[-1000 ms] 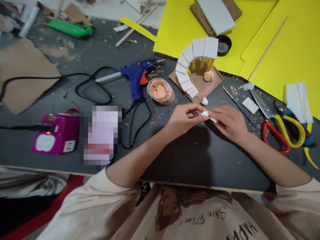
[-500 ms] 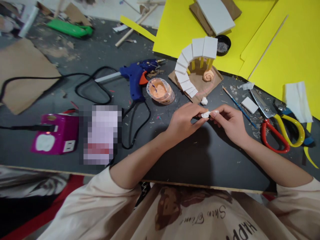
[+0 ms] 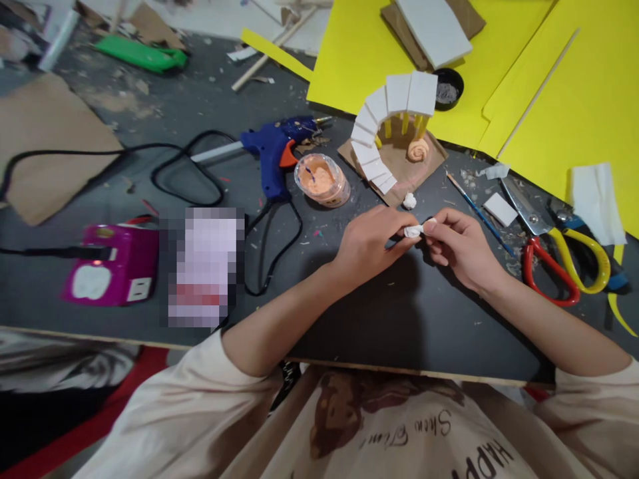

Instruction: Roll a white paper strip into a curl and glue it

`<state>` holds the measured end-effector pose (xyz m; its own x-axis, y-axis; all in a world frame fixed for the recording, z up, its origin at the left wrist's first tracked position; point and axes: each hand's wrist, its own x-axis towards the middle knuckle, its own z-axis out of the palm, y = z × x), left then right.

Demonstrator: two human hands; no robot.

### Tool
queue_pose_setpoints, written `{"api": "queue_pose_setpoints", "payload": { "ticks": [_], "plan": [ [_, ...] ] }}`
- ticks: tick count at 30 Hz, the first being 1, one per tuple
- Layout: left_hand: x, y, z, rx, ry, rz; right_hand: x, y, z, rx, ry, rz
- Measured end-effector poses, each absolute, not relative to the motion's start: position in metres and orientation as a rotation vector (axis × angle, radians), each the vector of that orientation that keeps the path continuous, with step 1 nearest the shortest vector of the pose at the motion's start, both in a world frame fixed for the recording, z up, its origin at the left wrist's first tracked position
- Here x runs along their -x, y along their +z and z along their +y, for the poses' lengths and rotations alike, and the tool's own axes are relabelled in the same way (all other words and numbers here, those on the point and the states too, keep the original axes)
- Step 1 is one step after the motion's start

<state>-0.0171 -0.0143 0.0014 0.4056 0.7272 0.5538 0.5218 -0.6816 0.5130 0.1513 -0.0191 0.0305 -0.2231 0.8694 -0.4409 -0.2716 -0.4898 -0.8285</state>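
Observation:
My left hand [image 3: 369,241] and my right hand [image 3: 462,247] meet over the dark table [image 3: 389,319], both pinching a small roll of white paper [image 3: 413,230] between their fingertips. Just beyond the hands lies a second small white paper ball [image 3: 409,199]. Behind it stands a model of a curved white staircase [image 3: 384,126] on a cardboard base, with an orange paper swirl [image 3: 418,150] beside its yellow posts.
An open pot of orange paint [image 3: 321,180] and a blue glue gun [image 3: 274,150] with its black cable lie left of the model. A thin brush [image 3: 476,211], red-and-yellow scissors [image 3: 559,256] and white scraps lie to the right. Yellow sheets [image 3: 574,100] cover the far right; a magenta power strip [image 3: 112,266] sits left.
The white paper has been rolled tighter into a small wad between the fingertips. My right hand's fingers have shifted closer to my left hand's; both hands stay in place.

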Motion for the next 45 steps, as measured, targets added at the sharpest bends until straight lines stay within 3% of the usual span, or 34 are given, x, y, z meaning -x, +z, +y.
{"api": "queue_pose_setpoints", "payload": {
  "ticks": [5, 14, 36, 45],
  "plan": [
    [0.016, 0.002, -0.016, -2.322, 1.137, 1.131, -0.150, 0.031, -0.019, 1.198, 1.976, -0.611],
    [0.014, -0.001, -0.016, -2.067, 1.106, 1.128, -0.151, 0.028, -0.018, 1.173, 1.980, -0.700],
    [0.016, 0.005, -0.017, -2.136, 1.136, 1.047, -0.152, 0.024, -0.020, 1.095, 2.043, -0.748],
    [0.014, 0.006, -0.020, -1.933, 1.013, 1.036, -0.155, 0.014, -0.022, 1.140, 1.736, -1.141]
  ]
}}
